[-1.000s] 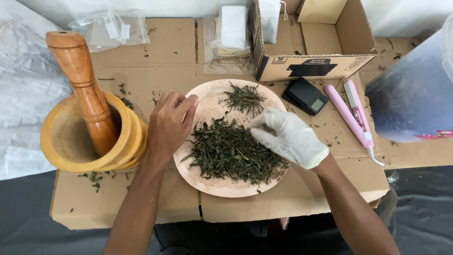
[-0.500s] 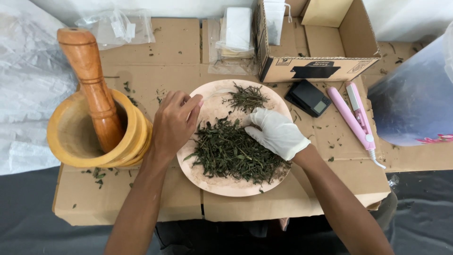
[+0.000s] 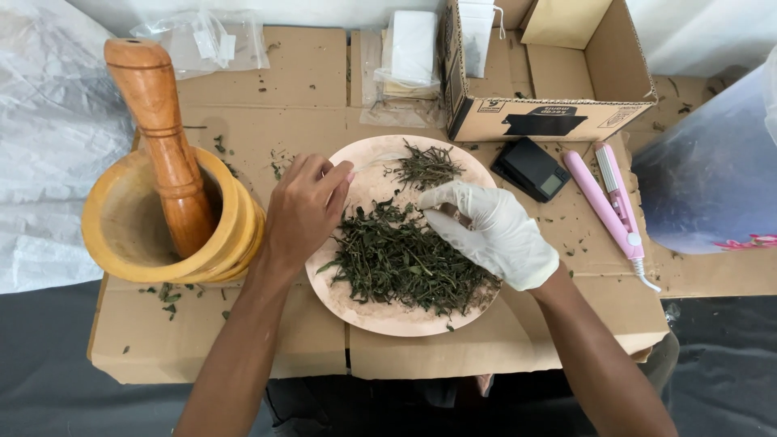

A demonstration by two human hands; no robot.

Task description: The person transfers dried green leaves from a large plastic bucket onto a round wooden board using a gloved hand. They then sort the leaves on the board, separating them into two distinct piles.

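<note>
A round pale plate (image 3: 380,316) lies on flattened cardboard and carries a large heap of dried green leaves (image 3: 405,263) plus a smaller pile of dried stems (image 3: 427,166) at its far side. My bare left hand (image 3: 303,210) rests on the plate's left rim, fingers curled over the edge. My right hand (image 3: 490,231), in a white glove, sits on the heap's right side with its fingertips pinched on a few leaves near the gap between the two piles.
A wooden mortar (image 3: 121,243) with a tall pestle (image 3: 162,137) stands left of the plate. Behind are clear plastic bags (image 3: 202,40), an open cardboard box (image 3: 558,81), a small black scale (image 3: 532,168) and a pink handheld sealer (image 3: 611,206). A blue-tinted bag (image 3: 712,170) sits at the right.
My gloved right hand has crept slightly up and left across the heap, toward the small pile. My left hand stays on the rim.
</note>
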